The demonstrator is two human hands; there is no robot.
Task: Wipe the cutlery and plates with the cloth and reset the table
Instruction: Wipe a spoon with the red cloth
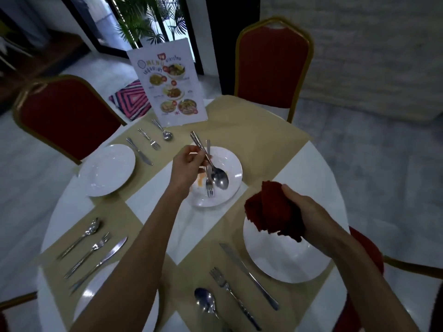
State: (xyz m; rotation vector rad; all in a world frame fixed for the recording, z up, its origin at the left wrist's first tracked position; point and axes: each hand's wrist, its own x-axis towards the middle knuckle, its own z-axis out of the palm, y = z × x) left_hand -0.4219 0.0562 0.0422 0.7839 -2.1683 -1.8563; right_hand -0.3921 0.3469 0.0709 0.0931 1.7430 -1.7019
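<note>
Cutlery, a spoon (219,179) and a fork (209,178), is held together over the soiled plate (230,164) near the middle of the round surface (311,159). The left hand (189,164) is closed around both handles in a pinch, just at the plate's nine o'clock edge. Their long axes run roughly from eleven o'clock down to five o'clock: handles point up and away toward the standing menu card (167,82), while the spoon bowl and fork tines point down toward the onlooker, hovering at or just above the plate; contact cannot be told. An orange smear shows on the plate by the left hand.

At four o'clock from that plate, the right hand (304,212) is clenched around a bunched red cloth (271,212), held above a clean plate (282,257), apart from the cutlery.

This looks like the wiping step for this place setting, just starting. Next, the cloth and the cutlery likely need bringing together, wiping each piece along its length before the plate is cleaned.
</note>
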